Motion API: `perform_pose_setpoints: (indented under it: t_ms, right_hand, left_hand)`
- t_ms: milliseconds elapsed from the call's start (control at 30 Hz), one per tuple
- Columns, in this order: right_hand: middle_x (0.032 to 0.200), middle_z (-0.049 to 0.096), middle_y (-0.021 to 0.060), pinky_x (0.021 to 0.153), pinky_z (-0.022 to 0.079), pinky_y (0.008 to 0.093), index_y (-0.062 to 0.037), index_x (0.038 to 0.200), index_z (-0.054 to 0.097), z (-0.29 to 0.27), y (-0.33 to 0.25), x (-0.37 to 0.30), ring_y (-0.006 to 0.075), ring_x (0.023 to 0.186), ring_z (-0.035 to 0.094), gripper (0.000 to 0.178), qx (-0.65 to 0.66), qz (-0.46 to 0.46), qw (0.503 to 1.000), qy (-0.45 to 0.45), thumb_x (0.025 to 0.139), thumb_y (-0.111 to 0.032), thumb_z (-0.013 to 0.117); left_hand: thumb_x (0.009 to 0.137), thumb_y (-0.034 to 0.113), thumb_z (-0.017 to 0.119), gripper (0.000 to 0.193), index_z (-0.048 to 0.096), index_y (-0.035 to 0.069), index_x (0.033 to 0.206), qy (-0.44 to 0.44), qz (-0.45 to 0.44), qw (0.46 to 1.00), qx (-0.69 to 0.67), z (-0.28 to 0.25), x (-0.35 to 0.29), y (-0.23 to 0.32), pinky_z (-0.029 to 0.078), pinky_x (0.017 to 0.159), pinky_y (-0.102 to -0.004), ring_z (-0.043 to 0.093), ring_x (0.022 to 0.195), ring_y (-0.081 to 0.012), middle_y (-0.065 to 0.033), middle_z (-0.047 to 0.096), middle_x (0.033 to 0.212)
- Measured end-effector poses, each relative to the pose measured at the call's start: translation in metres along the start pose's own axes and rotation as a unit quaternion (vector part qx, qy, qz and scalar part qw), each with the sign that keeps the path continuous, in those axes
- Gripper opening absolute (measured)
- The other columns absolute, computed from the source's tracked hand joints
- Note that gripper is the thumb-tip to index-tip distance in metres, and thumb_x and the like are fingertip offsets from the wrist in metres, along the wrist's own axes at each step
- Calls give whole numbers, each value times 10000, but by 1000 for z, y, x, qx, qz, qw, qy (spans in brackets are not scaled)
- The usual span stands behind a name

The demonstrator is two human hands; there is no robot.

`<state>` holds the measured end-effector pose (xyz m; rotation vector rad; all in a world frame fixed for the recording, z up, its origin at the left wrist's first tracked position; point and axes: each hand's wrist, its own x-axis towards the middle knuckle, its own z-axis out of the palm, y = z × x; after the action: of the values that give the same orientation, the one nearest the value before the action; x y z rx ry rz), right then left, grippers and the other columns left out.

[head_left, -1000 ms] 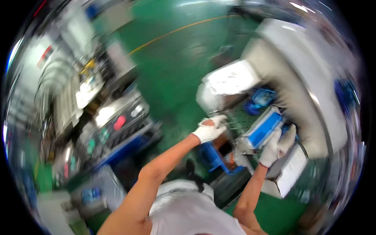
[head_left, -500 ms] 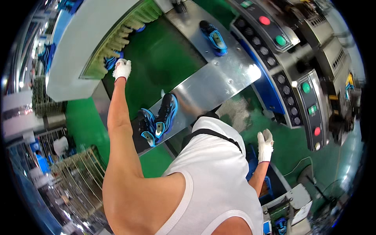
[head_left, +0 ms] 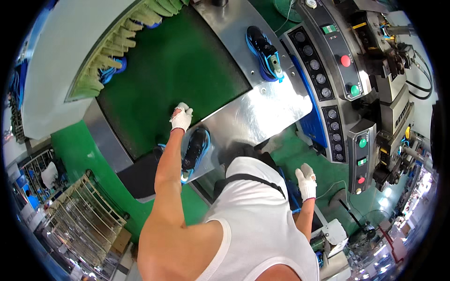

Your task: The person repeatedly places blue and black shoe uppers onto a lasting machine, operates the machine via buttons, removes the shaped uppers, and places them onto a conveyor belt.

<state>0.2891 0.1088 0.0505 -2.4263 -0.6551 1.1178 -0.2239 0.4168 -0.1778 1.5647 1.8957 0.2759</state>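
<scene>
My left hand, in a white glove, rests as a closed fist on the near edge of the green conveyor belt, with nothing seen in it. Just below it a black and blue shoe lies on the steel table, partly hidden by my forearm. A second black and blue shoe lies further along the steel surface. My right hand, also gloved, hangs beside my hip over the green floor, fingers loosely extended and holding nothing.
A white tunnel housing with a green strip curtain covers the belt's far end; blue shoes show under the strips. A control panel with red and green buttons stands at the right. Wire racks stand at lower left.
My left hand has drawn back from the strip curtain to the belt's near edge by the shoe. My right hand stays at my side. The view shifted slightly.
</scene>
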Motion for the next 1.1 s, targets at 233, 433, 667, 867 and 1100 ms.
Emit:
perform_pose_setpoints:
  t_ms: [233,433,667,867,1100]
  right_hand:
    - [1318,648,185,1019,497,354,38,1357,580,50,-96,27,240,1202,626,458,203,-65,977,3,969,-182,683]
    - [1188,715,134,972,508,345,-25,1224,691,47,-80,22,217,1101,659,429,352,-103,924,106,1000,-377,591]
    - [939,730,77,692,574,330,-41,1106,695,20,175,-98,158,784,683,396,512,144,803,267,969,-407,635]
    - [843,689,103,574,545,367,-6,1035,691,189,281,-227,213,676,664,286,641,404,382,529,962,-281,665]
    - [1088,707,134,653,547,419,-28,1131,613,399,296,-297,236,830,679,458,536,657,364,385,906,-410,725]
  left_hand:
    - [901,281,714,266,675,33,987,-158,231,959,-37,-50,16,278,538,802,-419,691,901,-292,-156,714,981]
    - [904,175,628,308,641,67,1191,-440,436,785,23,123,-193,385,552,893,-403,687,1027,-292,-169,691,1159]
    - [964,87,625,769,186,7,1592,-728,371,573,60,157,-400,429,539,978,-376,615,1227,-279,-244,471,1486]
    - [932,95,660,711,309,-30,1538,-690,469,499,234,176,-437,417,498,1034,-389,606,1261,-318,-267,495,1468]
    - [949,142,677,602,428,16,1483,-558,526,548,335,227,-368,396,541,942,-366,666,1116,-266,-215,610,1354]
